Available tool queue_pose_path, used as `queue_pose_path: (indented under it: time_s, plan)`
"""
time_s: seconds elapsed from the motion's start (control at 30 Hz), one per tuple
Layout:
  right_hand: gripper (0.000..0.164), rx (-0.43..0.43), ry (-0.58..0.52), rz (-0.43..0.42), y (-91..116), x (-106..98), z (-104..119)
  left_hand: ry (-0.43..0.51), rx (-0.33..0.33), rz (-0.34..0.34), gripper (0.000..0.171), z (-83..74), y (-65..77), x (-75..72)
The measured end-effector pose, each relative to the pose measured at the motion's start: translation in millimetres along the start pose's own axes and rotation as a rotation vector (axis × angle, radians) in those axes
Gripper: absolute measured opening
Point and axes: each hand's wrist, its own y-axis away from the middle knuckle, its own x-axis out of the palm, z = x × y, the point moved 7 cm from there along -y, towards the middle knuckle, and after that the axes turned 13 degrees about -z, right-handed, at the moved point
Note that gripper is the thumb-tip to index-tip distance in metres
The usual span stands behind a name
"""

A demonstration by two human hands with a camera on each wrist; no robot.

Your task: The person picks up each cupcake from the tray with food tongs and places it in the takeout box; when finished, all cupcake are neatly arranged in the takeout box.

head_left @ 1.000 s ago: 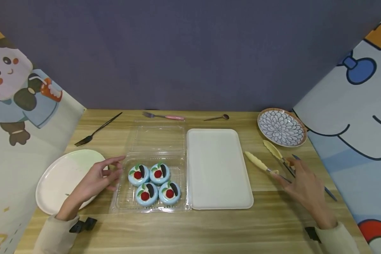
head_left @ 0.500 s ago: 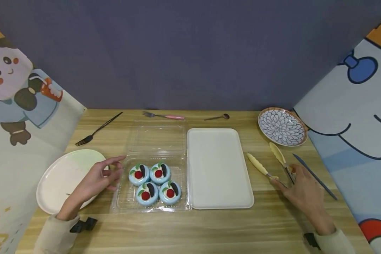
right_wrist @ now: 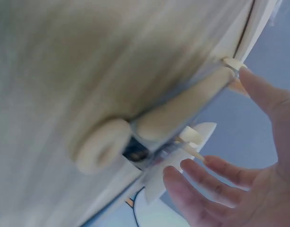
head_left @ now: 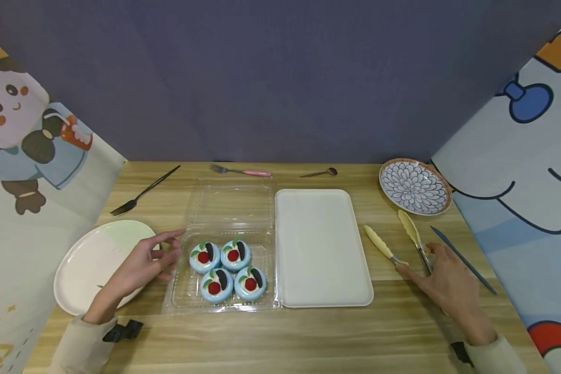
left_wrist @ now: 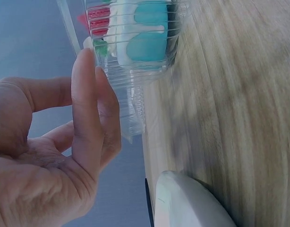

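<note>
My right hand [head_left: 449, 283] spans the yellow-tipped tongs [head_left: 378, 240] with its fingers fairly straight. Its thumb touches one arm, and the other fingertips sit at or beside the other arm. In the right wrist view the pale tongs [right_wrist: 185, 106] look blurred, with their arms spread. My left hand [head_left: 142, 267] is at the left rim of a clear plastic box [head_left: 266, 249], fingers loosely bent and holding nothing. In the left wrist view a fingertip is close to the box wall [left_wrist: 112, 78]; contact is unclear. Several light-blue cakes [head_left: 216, 285] with red, green and black toppings sit inside the opened box.
A white rectangular tray [head_left: 324, 249] lies beside the box. An oval plate [head_left: 79, 275] is under the left forearm. Around them lie a patterned bowl [head_left: 416, 187], a blue knife [head_left: 465, 259], a black fork [head_left: 145, 190], a pink-handled fork [head_left: 257, 173] and a small spoon [head_left: 332, 172].
The tongs have shifted slightly right and their arms stand a little wider apart. My right hand has moved slightly, leaving the blue knife uncovered. My left hand has stayed in place.
</note>
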Motion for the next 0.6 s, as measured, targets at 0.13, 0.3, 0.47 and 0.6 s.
queue_pose_path:
  time_s: [0.13,0.3,0.47,0.6]
  plan:
    - [0.09,-0.04,-0.034,-0.039,-8,-6,8,-0.01,0.007,-0.006,0.052,-2.8,-0.3,-1.9]
    - [0.088,-0.1,-0.078,-0.057,-20,-11,27,-0.035,0.026,-0.016,0.052,-4.8,0.3,-2.7]
    - [0.077,-0.18,-0.111,-0.062,-31,-11,52,-0.069,0.071,-0.024,0.051,-8.7,-1.4,-1.5]
    - [0.068,-0.236,-0.146,-0.067,-39,-10,75,-0.1,0.108,-0.036,0.049,-11.6,-3.3,-1.2]
